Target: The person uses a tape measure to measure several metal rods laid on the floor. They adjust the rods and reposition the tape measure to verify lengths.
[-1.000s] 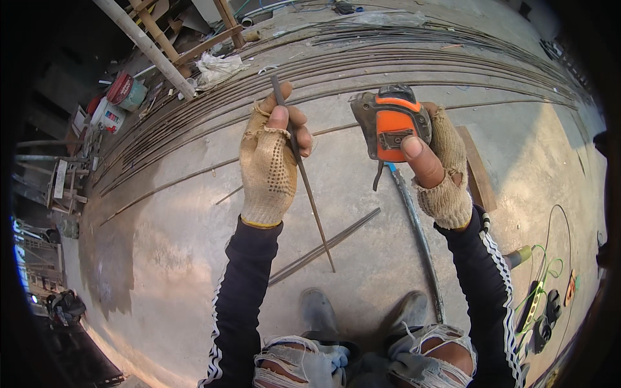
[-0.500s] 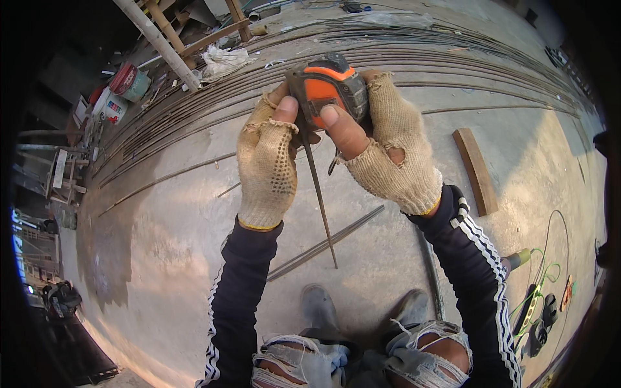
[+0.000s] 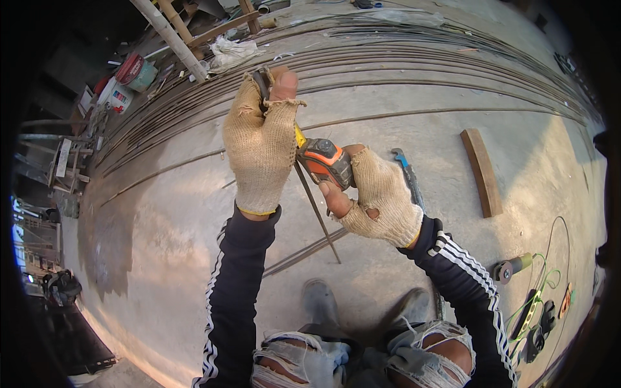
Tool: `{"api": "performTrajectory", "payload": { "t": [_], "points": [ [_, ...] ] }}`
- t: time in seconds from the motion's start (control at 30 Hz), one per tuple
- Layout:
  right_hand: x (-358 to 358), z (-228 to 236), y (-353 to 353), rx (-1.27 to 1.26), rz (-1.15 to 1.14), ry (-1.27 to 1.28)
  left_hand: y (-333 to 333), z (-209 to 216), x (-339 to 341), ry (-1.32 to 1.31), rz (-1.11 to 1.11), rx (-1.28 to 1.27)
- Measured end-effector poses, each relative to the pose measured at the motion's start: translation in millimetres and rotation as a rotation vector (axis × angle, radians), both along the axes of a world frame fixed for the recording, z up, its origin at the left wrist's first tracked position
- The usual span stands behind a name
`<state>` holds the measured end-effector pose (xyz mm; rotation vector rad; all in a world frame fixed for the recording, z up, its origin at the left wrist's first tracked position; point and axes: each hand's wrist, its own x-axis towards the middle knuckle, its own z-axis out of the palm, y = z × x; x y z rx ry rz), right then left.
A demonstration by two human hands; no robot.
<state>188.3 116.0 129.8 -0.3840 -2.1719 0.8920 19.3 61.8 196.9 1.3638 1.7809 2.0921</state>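
Both my hands wear cream knitted gloves with bare fingertips. My left hand (image 3: 265, 139) is closed around the top of a dark metal rod (image 3: 318, 210), which slants down toward the floor. An orange and black tape measure (image 3: 325, 161) sits in my right hand (image 3: 375, 197), gripped between thumb and fingers. A short stretch of yellow tape blade (image 3: 300, 136) runs from its case to my left hand. The blade's tip is hidden behind that glove.
Long steel rods (image 3: 375, 71) lie across the floor ahead. A wooden block (image 3: 482, 171) and an angle grinder (image 3: 514, 266) with cables are at right. A blue-ended bar (image 3: 407, 169) lies beyond my right wrist. Two thin rods (image 3: 294, 257) rest before my boots (image 3: 320, 302).
My right hand has moved down with the tape measure, away from my left hand, and yellow blade now shows between them. My left hand has shifted slightly up and left.
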Motion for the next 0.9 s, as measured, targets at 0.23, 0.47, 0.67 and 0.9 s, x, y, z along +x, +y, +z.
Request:
{"api": "performTrajectory", "payload": {
  "t": [0.23, 0.47, 0.67, 0.9],
  "points": [
    [-5, -5, -7, 0.105, 0.01, 0.064, -3, 4, -8, 0.298, 0.257, -0.099],
    [-2, -17, -9, 0.068, 0.033, -0.031, -4, -9, -20, -0.075, -0.019, 0.087],
    [57, -124, -29, 0.061, 0.078, -0.256, -41, -21, -134, -0.398, -0.391, 0.281],
    [208, -212, -21, 0.12, 0.05, -0.653, -145, -100, -272, -0.839, 0.156, 0.165]
  ]
}}
